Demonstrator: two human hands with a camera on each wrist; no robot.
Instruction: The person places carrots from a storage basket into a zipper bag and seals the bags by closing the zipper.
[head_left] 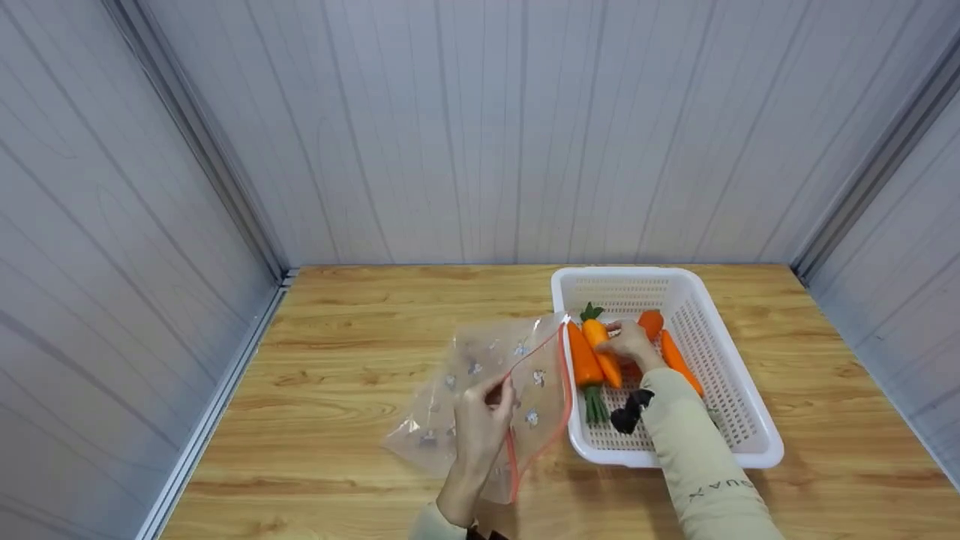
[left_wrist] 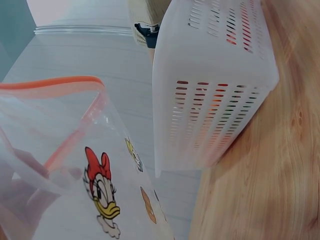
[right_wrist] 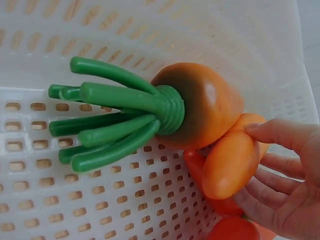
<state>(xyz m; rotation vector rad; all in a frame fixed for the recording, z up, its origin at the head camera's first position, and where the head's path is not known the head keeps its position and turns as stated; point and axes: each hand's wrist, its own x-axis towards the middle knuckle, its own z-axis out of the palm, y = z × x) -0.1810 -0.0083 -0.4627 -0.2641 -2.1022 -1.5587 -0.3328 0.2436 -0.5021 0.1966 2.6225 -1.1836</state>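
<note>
A clear zip bag (head_left: 480, 375) with cartoon prints and an orange zip strip (head_left: 559, 375) lies on the wooden table, its mouth against the white basket (head_left: 739, 390). My left hand (head_left: 501, 390) pinches the bag's upper mouth edge and lifts it. In the left wrist view the bag (left_wrist: 100, 190) fills the lower left, with the basket wall (left_wrist: 210, 95) beside it. My right hand (head_left: 619, 341) is inside the basket, fingers curled round an orange carrot (right_wrist: 227, 167). A fatter carrot (right_wrist: 200, 107) with green stalks lies against it.
Several toy carrots lie in the basket, one (head_left: 583, 364) along its left wall with its stalks toward me. Grey panel walls close in the table (head_left: 360, 315) at the back and on both sides. Bare wood lies left of the bag.
</note>
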